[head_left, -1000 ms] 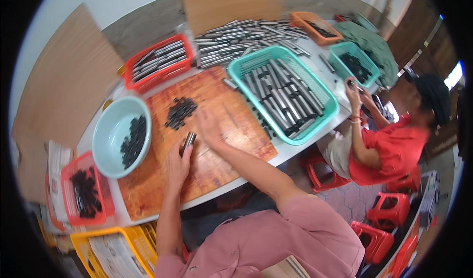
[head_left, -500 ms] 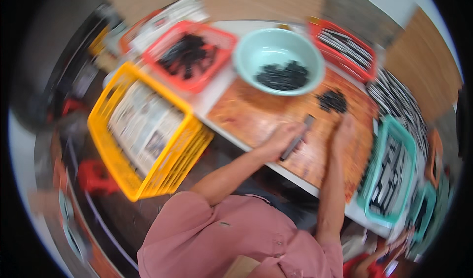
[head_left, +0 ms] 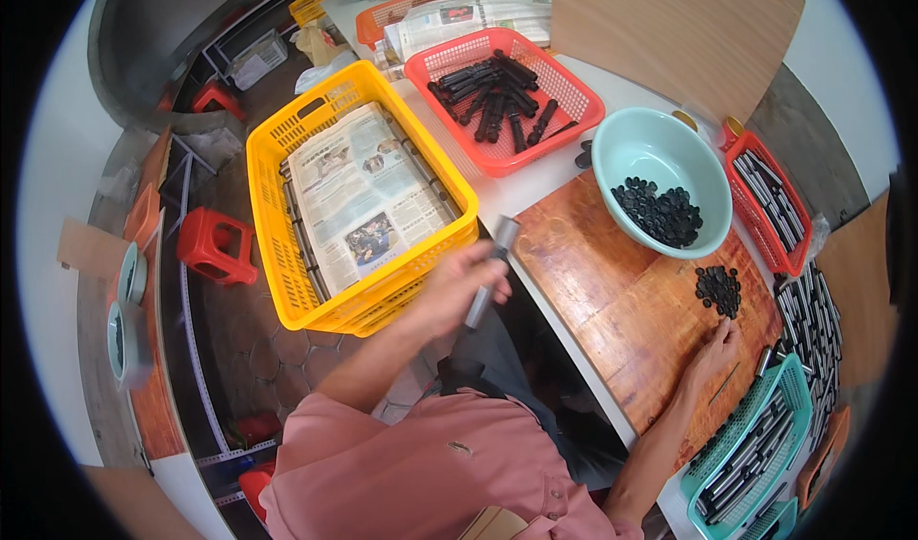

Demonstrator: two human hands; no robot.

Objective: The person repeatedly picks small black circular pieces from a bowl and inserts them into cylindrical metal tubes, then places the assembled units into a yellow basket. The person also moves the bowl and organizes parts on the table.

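My left hand is closed round a short silver-grey tube with a dark band, held tilted beside the table's near edge, next to the yellow crate. Over on the wooden board, my right hand has its fingers pinched together at the near edge of a small pile of black discs. What sits between those fingertips is too small to make out. Beyond the pile stands a light green basin with many more black discs in its bottom. A thin rod lies beside my right hand.
Newspaper covers tubes in the yellow crate. A red basket holds black ribbed parts; another red basket holds silver tubes. At right are a green basket of tubes and stacked tubes. A red stool stands on the floor.
My view has turned left. My left hand has carried the tube off the board toward the yellow crate. The right hand has come to the disc pile's near edge.
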